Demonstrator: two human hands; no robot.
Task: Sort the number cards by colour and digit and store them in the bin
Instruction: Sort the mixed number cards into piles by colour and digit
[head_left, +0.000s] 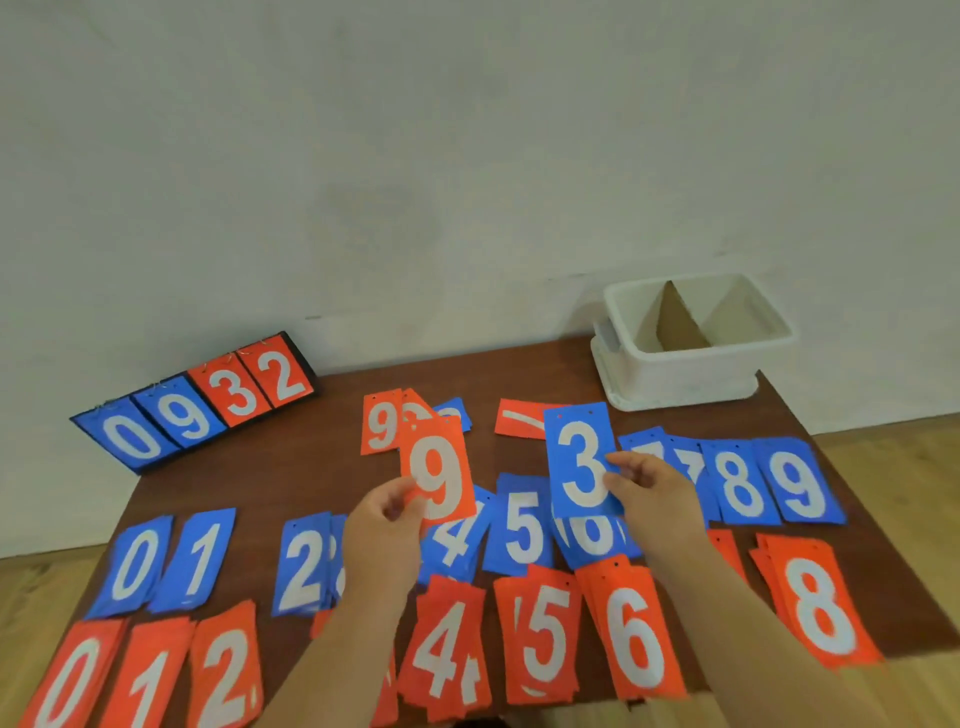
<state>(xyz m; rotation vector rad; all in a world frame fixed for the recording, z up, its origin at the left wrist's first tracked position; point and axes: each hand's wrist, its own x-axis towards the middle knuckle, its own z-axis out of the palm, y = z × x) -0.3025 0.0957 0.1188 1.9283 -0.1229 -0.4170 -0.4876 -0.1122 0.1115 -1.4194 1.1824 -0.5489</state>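
**Two cards held up over sorted rows**

Along the near edge of the table (337, 395), lying face up: red piles (636, 639) of 0, 1, 2, 4, 5, 6 and 8. Just behind, in a blue row (200, 561): 0, 1, 2, 4, 5 and 6, then 7, 8 and 9 stepping back to the right. Above these rows, pinches a red 9 card (439, 473) near its lower left corner with the left hand (384, 525), thumb and fingers clamped on it, card upright. Beside it, grips a blue 3 card (582, 462) at its right edge with the right hand (649, 488), fingers curled onto it, covering the top of the blue 6 pile (592, 543) in view. Further back on the table: a loose heap (382, 423) of red and blue cards with a red 9 showing, and a sideways red card (519, 418). At the far left, standing by the wall (467, 156): a scoreboard (197, 405) reading 0 9 3 2. At the far right corner: the white bin (691, 374), cardboard dividers (680, 322) standing inside, well apart from both hands
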